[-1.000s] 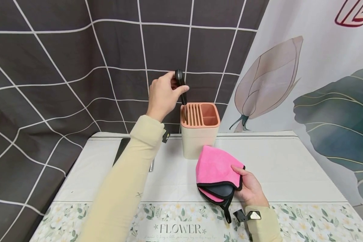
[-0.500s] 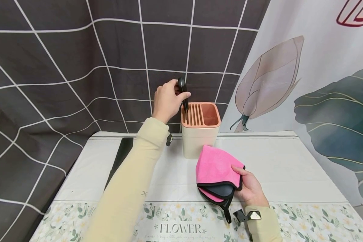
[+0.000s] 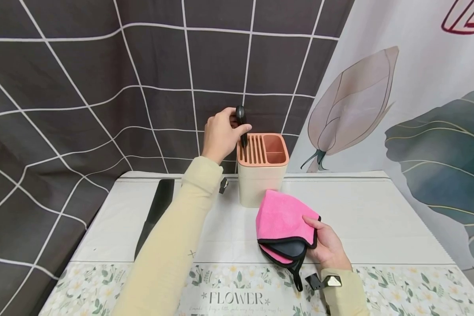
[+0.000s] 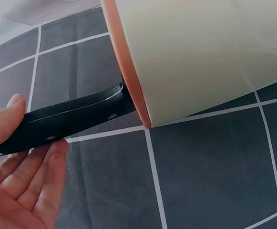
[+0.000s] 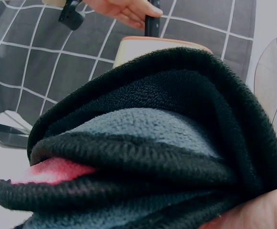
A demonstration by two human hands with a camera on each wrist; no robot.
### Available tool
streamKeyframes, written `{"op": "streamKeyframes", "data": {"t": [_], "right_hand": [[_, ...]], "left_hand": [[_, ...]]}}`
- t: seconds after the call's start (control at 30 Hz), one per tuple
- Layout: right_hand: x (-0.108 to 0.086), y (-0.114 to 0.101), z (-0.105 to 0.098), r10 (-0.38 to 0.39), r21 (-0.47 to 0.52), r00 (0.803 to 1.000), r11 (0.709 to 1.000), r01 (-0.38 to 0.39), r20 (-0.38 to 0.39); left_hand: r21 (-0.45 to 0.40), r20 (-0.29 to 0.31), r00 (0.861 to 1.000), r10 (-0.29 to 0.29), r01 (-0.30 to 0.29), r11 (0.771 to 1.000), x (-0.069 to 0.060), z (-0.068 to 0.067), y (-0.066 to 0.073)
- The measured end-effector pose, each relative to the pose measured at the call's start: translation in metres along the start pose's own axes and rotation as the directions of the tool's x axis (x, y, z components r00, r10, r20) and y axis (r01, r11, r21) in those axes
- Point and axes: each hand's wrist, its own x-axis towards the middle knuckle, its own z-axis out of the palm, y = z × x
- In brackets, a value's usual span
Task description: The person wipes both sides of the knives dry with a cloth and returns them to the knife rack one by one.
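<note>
My left hand (image 3: 223, 135) pinches the black handle of a knife (image 4: 66, 114) between thumb and fingers. The handle stands up from the slotted side of a cream knife holder (image 3: 260, 186) with an orange top; the blade is hidden inside. In the left wrist view, the handle's front end meets the orange rim (image 4: 124, 62). My right hand (image 3: 327, 245) holds a folded pink cloth (image 3: 282, 215) with black edging and a grey inner side, low in front of the holder. Up close in the right wrist view, the cloth's dark folds (image 5: 143, 148) fill most of the picture.
A dark flat object (image 3: 158, 210) lies on the table left of the holder, partly behind my left sleeve. The right wrist view shows a blade-like piece (image 5: 9, 136) at its left edge. A dark gridded curtain (image 3: 217, 57) hangs directly behind the table.
My left hand has moved down and slightly right, and the knife has sunk deeper into the slot. My right hand and the cloth have stayed in place.
</note>
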Motion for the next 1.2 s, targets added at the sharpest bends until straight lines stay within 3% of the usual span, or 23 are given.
{"op": "streamKeyframes", "data": {"t": [0.3,0.53,0.67,0.93,1.2], "right_hand": [[0.000,0.000,0.001,-0.006,-0.009,1.000,1.000,0.006,-0.025],[0.000,-0.001,0.000,-0.016,-0.019,1.000,1.000,0.016,-0.005],[0.000,0.000,0.000,-0.013,-0.018,1.000,1.000,0.013,-0.005],[0.000,0.001,0.001,-0.007,0.002,1.000,1.000,0.007,-0.015],[0.001,0.001,0.001,0.003,0.010,1.000,1.000,-0.002,-0.015]], "left_hand": [[-0.071,0.037,0.999,-0.004,0.007,0.997,-0.003,0.000,-0.003],[-0.123,0.047,0.999,0.000,0.006,0.992,-0.004,-0.008,-0.021],[-0.133,0.023,0.999,-0.022,0.025,0.991,-0.010,-0.024,-0.045],[-0.082,-0.026,0.989,-0.143,0.141,0.987,-0.036,-0.062,-0.106],[-0.034,-0.009,0.956,-0.295,0.294,0.955,-0.075,-0.086,-0.159]]}}
